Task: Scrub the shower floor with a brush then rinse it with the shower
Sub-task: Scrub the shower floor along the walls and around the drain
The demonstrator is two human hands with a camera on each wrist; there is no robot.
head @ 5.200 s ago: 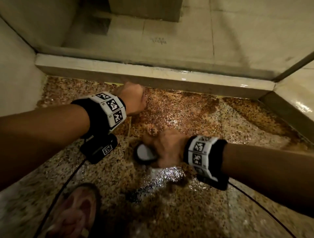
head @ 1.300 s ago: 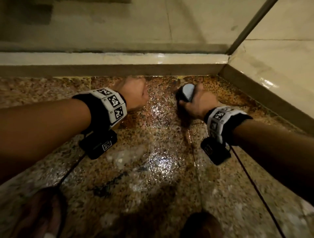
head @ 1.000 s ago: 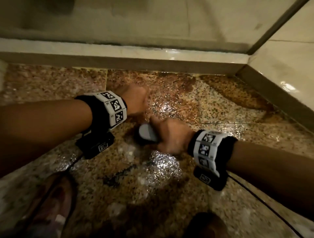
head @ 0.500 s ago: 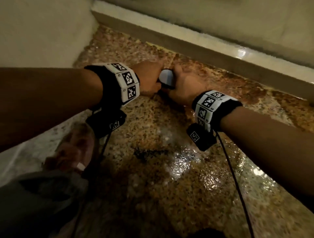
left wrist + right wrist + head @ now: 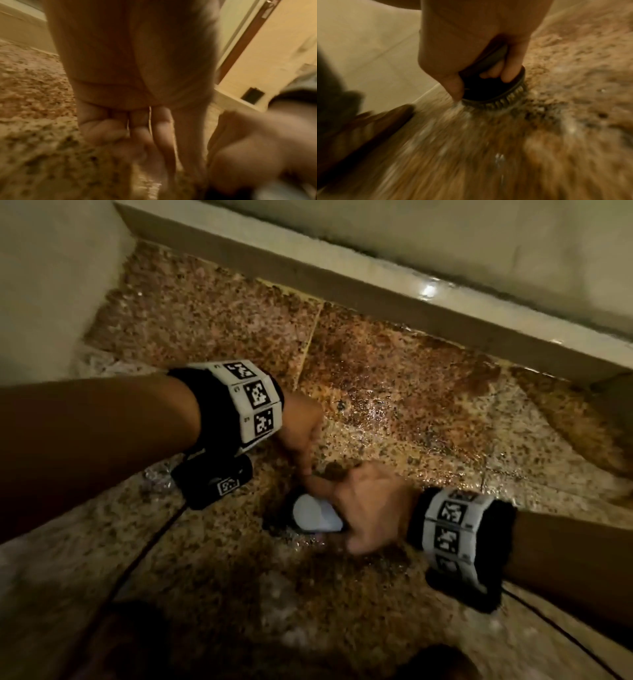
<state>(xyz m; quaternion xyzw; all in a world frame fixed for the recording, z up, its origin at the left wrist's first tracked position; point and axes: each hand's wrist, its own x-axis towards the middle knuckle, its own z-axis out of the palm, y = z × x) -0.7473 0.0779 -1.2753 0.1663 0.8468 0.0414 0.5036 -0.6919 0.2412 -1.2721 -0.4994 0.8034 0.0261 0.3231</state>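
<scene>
Scrubbing under way, wet floor poses slip risk

Right hand (image 5: 368,506) has its fingers wrapped round the handle of the round brush (image 5: 494,93), bristles pressed onto the speckled shower floor (image 5: 394,392) near its middle, just below my left hand (image 5: 301,429). That left hand holds nothing; its fingers are curled in, knuckles apparently braced on the stone. I see water glinting across the floor and white flecks beside the bristles, possibly foam. I judge the scrubbing unfinished, with darker brown staining along the raised kerb (image 5: 376,292) yet to be covered. Hazards from here: the wet handle could twist out of my grip under hard strokes, the bracing fist could skid on the slick stone, and a wide stroke could knock my knuckles against the kerb.
</scene>
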